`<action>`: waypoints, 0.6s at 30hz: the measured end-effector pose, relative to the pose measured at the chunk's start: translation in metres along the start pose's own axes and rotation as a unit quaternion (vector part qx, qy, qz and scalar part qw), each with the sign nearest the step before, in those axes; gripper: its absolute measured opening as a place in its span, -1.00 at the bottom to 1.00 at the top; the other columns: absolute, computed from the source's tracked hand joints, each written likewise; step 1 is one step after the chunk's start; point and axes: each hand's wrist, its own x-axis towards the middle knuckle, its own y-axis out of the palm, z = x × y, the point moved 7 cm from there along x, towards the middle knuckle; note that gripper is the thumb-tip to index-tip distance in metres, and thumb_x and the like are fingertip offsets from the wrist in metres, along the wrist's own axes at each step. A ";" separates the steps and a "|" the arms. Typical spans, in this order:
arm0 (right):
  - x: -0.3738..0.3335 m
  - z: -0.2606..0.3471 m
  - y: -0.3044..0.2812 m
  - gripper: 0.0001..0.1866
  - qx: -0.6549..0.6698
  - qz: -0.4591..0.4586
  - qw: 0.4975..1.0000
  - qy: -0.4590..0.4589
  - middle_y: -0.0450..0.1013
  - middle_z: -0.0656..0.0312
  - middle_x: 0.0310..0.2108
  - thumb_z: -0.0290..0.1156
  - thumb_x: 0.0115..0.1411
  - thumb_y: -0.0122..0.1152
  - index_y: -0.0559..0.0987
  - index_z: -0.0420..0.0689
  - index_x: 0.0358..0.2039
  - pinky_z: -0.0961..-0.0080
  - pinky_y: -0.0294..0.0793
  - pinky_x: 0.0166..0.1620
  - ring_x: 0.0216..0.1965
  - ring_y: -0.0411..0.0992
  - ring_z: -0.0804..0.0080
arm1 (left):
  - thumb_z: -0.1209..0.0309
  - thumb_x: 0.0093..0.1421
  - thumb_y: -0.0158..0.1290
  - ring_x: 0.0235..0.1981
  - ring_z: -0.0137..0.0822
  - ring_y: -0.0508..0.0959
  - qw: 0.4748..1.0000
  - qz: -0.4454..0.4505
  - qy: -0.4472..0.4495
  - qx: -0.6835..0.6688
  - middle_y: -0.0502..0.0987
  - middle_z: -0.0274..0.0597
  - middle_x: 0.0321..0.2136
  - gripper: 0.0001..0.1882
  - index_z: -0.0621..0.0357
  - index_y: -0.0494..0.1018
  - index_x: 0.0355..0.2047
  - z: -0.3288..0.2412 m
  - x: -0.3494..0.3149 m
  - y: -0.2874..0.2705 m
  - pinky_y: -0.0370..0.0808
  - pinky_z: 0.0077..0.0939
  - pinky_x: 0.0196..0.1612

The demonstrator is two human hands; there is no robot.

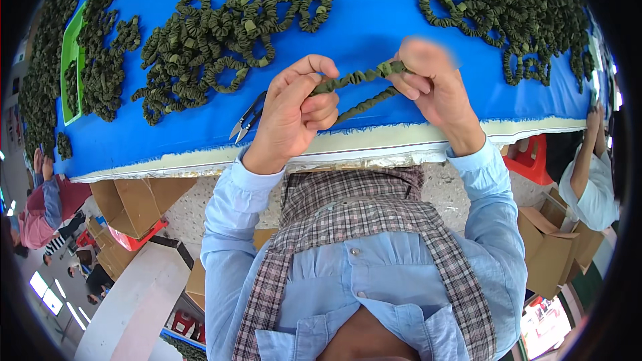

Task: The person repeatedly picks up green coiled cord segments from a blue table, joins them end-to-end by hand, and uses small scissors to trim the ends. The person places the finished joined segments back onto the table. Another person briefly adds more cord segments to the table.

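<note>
The left hand (291,110) and right hand (428,83) both grip one olive ruched cord (354,79), stretched between them just above the near edge of the worktop (374,13). The left fingers are curled tight round one end; the right pinches the other end, with a second strand of the cord running back below it toward the left hand.

Just left of the left hand lie small metal snips (246,119), flat on the blue cloth that covers the worktop. Beyond the left hand sits a loose heap of cord loops (214,43) of the same olive colour; beyond the right hand is another heap (508,7). Far to the left, more loops lie over a green tray (70,60).

The cloth's near edge is frayed, over a pale padded rim. Under the worktop, on either side of the hands, stand cardboard boxes (130,204) on a speckled floor. At the far right another person's sleeve (592,184) shows, beside a red stool (531,160).
</note>
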 end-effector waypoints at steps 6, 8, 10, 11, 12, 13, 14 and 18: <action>-0.004 -0.006 0.005 -0.79 -0.221 0.054 0.970 0.086 0.26 0.42 -0.69 -0.35 0.25 0.15 0.51 -0.21 -0.46 0.68 0.16 -0.56 -0.65 0.16 0.71 | 0.21 0.38 -0.11 -0.73 -0.67 0.12 0.927 0.001 0.032 0.373 0.25 -0.47 -0.71 -0.71 0.22 0.35 -0.26 0.004 0.015 0.020 0.03 -0.73 -0.66; -0.006 -0.007 0.015 -0.69 -0.295 0.103 0.938 0.153 0.36 0.41 -0.62 -0.19 0.27 0.17 0.51 -0.19 -0.47 0.66 0.15 -0.55 -0.63 0.19 0.71 | 0.23 0.38 -0.10 -0.72 -0.68 0.14 0.929 -0.003 0.004 0.370 0.31 -0.43 -0.67 -0.72 0.22 0.35 -0.30 0.009 0.014 0.015 0.04 -0.74 -0.66; -0.008 -0.005 0.010 -0.73 -0.279 0.092 0.943 0.154 0.34 0.41 -0.64 -0.27 0.26 0.16 0.50 -0.18 -0.49 0.65 0.14 -0.55 -0.63 0.19 0.71 | 0.25 0.38 -0.10 -0.72 -0.68 0.14 0.941 -0.002 -0.009 0.338 0.33 -0.42 -0.65 -0.74 0.21 0.35 -0.33 0.012 0.016 0.013 0.03 -0.74 -0.67; -0.009 -0.004 0.007 -0.75 -0.272 0.087 0.946 0.154 0.34 0.41 -0.65 -0.30 0.26 0.16 0.50 -0.18 -0.50 0.65 0.13 -0.55 -0.63 0.19 0.71 | 0.26 0.38 -0.10 -0.72 -0.68 0.13 0.952 -0.003 -0.008 0.306 0.32 -0.42 -0.65 -0.74 0.20 0.35 -0.35 0.011 0.017 0.013 0.02 -0.74 -0.67; -0.010 0.001 0.003 -0.77 -0.235 0.059 0.962 0.128 0.32 0.41 -0.67 -0.34 0.25 0.15 0.49 -0.18 -0.51 0.65 0.12 -0.55 -0.63 0.18 0.71 | 0.27 0.37 -0.09 -0.72 -0.68 0.12 0.962 -0.005 -0.005 0.273 0.31 -0.42 -0.65 -0.75 0.19 0.35 -0.36 0.011 0.018 0.014 0.02 -0.73 -0.68; -0.011 0.005 -0.001 -0.78 -0.198 0.032 0.974 0.102 0.30 0.41 -0.68 -0.37 0.24 0.15 0.48 -0.17 -0.53 0.65 0.11 -0.55 -0.63 0.18 0.70 | 0.29 0.37 -0.10 -0.72 -0.68 0.11 0.963 -0.018 -0.018 0.267 0.30 -0.43 -0.66 -0.76 0.19 0.35 -0.37 0.012 0.017 0.010 0.01 -0.73 -0.68; -0.013 0.008 -0.005 -0.79 -0.161 0.004 0.984 0.076 0.28 0.41 -0.69 -0.41 0.23 0.14 0.46 -0.17 -0.54 0.65 0.10 -0.55 -0.64 0.18 0.70 | 0.30 0.37 -0.10 -0.72 -0.68 0.11 0.964 -0.030 -0.030 0.261 0.29 -0.43 -0.66 -0.77 0.18 0.35 -0.37 0.013 0.016 0.005 0.00 -0.73 -0.68; -0.015 0.003 -0.016 -0.79 -0.042 -0.048 0.994 0.091 0.22 0.42 -0.72 -0.46 0.19 0.14 0.44 -0.15 -0.59 0.67 0.09 -0.55 -0.65 0.18 0.69 | 0.32 0.36 -0.09 -0.73 -0.70 0.05 0.978 -0.035 -0.020 0.205 0.22 -0.51 -0.70 -0.80 0.17 0.37 -0.35 0.019 0.022 -0.002 -0.04 -0.72 -0.68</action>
